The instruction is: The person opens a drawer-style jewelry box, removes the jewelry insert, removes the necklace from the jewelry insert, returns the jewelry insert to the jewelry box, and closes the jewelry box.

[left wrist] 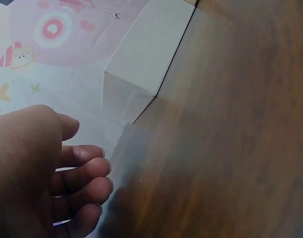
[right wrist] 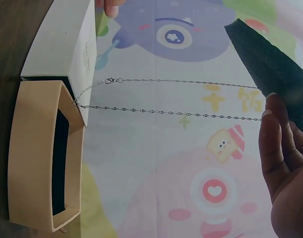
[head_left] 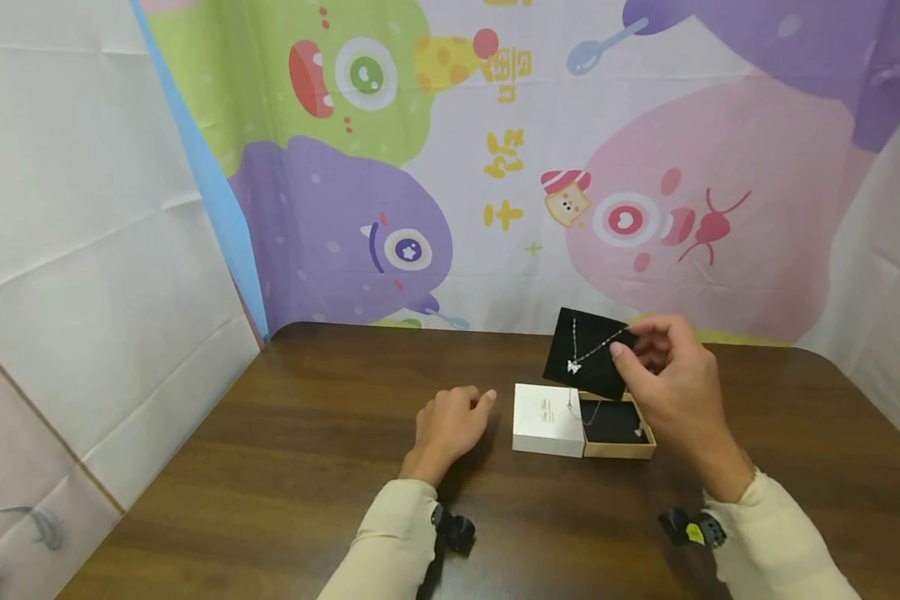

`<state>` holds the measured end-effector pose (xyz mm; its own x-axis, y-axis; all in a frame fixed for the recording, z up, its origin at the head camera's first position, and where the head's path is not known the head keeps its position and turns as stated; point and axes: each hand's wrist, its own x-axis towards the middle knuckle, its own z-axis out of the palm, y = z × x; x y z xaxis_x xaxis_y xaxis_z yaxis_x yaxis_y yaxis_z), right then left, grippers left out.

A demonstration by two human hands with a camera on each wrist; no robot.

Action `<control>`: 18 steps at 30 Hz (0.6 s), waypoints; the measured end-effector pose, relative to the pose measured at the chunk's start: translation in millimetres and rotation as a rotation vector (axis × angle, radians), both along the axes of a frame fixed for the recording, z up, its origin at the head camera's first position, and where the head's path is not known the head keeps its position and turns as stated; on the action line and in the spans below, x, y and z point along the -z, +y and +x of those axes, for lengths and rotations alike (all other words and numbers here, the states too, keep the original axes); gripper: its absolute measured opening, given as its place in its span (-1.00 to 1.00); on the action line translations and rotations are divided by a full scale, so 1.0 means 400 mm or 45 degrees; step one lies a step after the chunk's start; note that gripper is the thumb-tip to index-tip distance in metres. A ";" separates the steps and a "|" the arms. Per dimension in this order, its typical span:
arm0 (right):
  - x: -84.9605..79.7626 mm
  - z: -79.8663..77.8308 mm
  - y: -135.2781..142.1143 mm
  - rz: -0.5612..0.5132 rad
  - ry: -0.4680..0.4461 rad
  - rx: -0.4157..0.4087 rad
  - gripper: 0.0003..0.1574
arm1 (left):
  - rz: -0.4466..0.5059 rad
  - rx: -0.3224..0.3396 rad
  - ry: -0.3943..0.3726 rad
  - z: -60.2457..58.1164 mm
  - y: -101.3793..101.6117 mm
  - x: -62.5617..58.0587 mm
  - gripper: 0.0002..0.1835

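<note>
Cartoon creatures in green, purple and pink fill the hanging cloth (head_left: 487, 275) behind a brown wooden table (head_left: 270, 467), well beyond the fingers of both hands. The person's right hand (head_left: 678, 383) pinches the edge of a black pad (head_left: 600, 371), which tilts out leftward from the fingertips. A silver chain (right wrist: 157, 112) lies across its face; 1 bow-shaped pendant (head_left: 574, 367) sits there, left of the gripping fingers. From these fingers, 2 strands of chain stretch down toward a tan tray (head_left: 618, 451), and 1 strand bears a clasp (right wrist: 112, 80). Below and left of the right fingers, the open tray shows a black lining and touches a white cover (head_left: 547, 431). That cover stands just right of the left hand (head_left: 450, 425), whose fingers are loosely bent, holding nothing.
</note>
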<state>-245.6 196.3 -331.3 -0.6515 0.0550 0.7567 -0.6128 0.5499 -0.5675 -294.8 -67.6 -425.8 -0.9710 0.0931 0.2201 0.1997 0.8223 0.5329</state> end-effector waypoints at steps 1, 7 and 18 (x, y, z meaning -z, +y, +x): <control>-0.001 -0.001 0.000 0.004 0.008 -0.001 -0.59 | 0.001 -0.002 -0.001 -0.001 0.000 -0.002 -0.51; -0.008 0.003 -0.002 0.021 0.027 -0.009 -0.60 | 0.010 -0.002 0.002 -0.001 0.000 -0.005 -0.53; -0.015 0.015 -0.014 0.007 0.036 -0.022 -0.61 | 0.014 -0.006 0.023 0.000 0.001 -0.003 -0.49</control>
<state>-239.6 190.6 -325.3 -0.6307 0.0395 0.7750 -0.6380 0.5421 -0.5469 -295.0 -67.1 -424.8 -0.9674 0.0857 0.2385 0.2051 0.8174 0.5384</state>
